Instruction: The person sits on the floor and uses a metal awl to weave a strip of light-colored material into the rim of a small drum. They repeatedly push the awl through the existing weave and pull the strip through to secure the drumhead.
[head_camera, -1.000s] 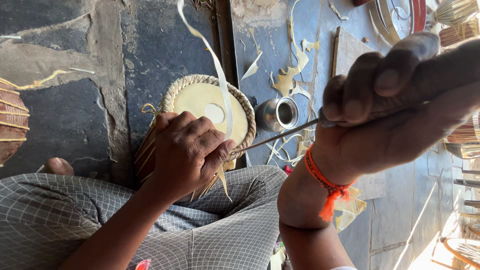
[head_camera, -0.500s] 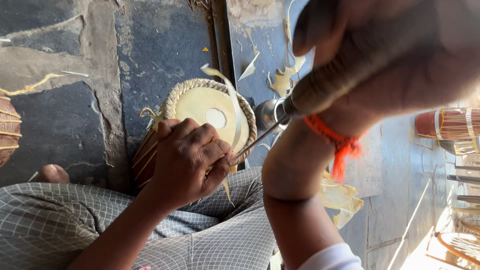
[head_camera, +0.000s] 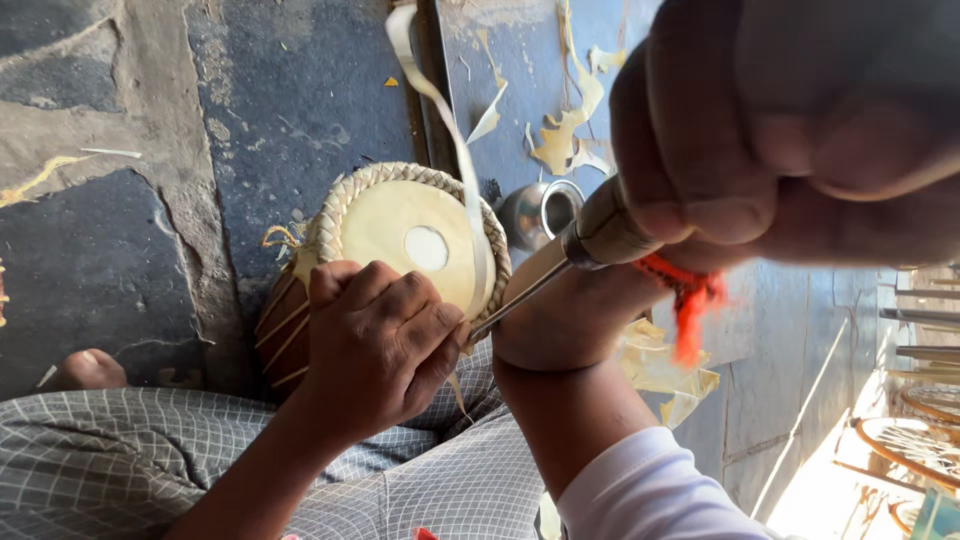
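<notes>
Working on a small drum with a pointed tool

I see my left hand (head_camera: 385, 345) wrapped tight around the side of the drum (head_camera: 400, 250), which rests against my lap on the stone floor (head_camera: 120, 250). My right hand (head_camera: 790, 130) is clenched around the tool (head_camera: 560, 260), its thin tip at the drum's rim. A metal cup (head_camera: 540, 212) sits just behind.
</notes>
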